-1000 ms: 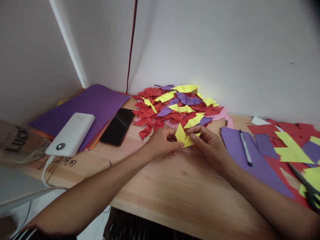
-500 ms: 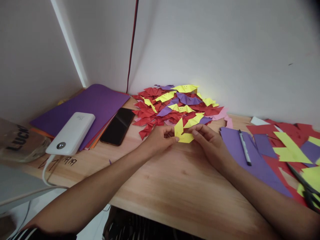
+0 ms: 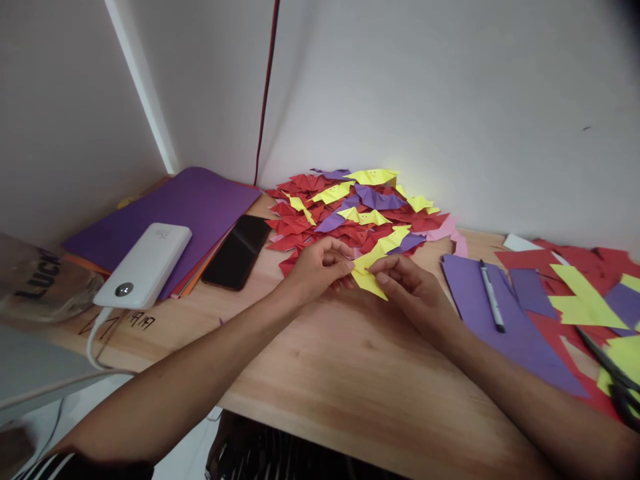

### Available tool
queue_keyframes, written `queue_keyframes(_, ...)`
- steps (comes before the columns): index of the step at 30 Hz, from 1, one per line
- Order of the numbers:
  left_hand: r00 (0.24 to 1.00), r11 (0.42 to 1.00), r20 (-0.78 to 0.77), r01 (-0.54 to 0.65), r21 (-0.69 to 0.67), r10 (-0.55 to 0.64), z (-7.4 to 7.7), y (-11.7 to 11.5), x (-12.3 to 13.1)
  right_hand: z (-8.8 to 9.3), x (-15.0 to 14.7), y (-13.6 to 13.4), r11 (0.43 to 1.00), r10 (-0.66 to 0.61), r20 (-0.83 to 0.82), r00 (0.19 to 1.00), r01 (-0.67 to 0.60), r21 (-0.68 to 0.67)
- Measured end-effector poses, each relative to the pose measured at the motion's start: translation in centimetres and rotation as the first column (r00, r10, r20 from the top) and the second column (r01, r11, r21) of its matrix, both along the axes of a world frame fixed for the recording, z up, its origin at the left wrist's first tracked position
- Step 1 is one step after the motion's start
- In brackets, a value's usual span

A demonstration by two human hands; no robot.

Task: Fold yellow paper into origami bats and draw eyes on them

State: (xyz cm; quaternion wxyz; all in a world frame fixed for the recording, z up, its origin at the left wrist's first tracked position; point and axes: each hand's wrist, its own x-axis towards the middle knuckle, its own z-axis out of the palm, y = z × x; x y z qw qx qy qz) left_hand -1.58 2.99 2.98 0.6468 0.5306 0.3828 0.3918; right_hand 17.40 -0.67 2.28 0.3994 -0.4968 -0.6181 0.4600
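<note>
A folded piece of yellow paper (image 3: 369, 283) is held between my two hands above the wooden table. My left hand (image 3: 320, 265) pinches its left end with thumb and fingers. On the other side, my right hand (image 3: 413, 283) grips the upper right part of the paper. The fingers cover some of its folds. Just behind my hands lies a heap of folded paper figures (image 3: 330, 233) in red, yellow and purple. Small dots like eyes show on some of the yellow ones.
A black phone (image 3: 237, 252), a white power bank (image 3: 145, 265) with a cable, and purple sheets (image 3: 200, 193) lie left. To the right are a marker (image 3: 493, 297) on purple paper (image 3: 520, 353), paper scraps (image 3: 585, 297) and scissors (image 3: 613, 373). A clear container (image 3: 45, 287) stands far left.
The yellow paper has turned in my hands; its upright flap no longer stands up, and one end now points down toward me. My left hand has risen slightly.
</note>
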Motion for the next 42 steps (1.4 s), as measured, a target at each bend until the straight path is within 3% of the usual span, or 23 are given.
queue_keyframes(5, 1.000, 0.999, -0.003, 0.021, -0.026, -0.021, 0.0, -0.2, 0.2, 0.2, -0.4, -0.2, 1.000, -0.023, 0.029, 0.999, 0.023, 0.016)
queue_keyframes(11, 0.999, 0.997, -0.042, 0.023, 0.067, -0.021, 0.0, -0.5, 0.4, 0.5, -0.6, -0.4, 0.993, -0.122, 0.039, 0.992, 0.121, 0.014)
queue_keyframes(15, 0.999, 0.997, -0.036, 0.001, 0.083, 0.002, 0.1, -0.5, 0.4, 0.1, -0.5, -0.4, 0.996, -0.089, 0.042, 0.995, 0.088, 0.025)
queue_keyframes(29, 0.991, 0.987, 0.130, 0.054, -0.154, -0.034, 0.3, -0.1, 0.1, -0.3, -0.3, -0.7, 0.995, 0.036, 0.011, 0.999, -0.037, 0.088)
queue_keyframes(42, 0.996, 0.996, 0.071, 0.051, -0.073, -0.046, 0.0, -0.1, 0.2, -0.5, -0.3, -0.5, 0.986, -0.037, 0.083, 0.996, 0.023, 0.165)
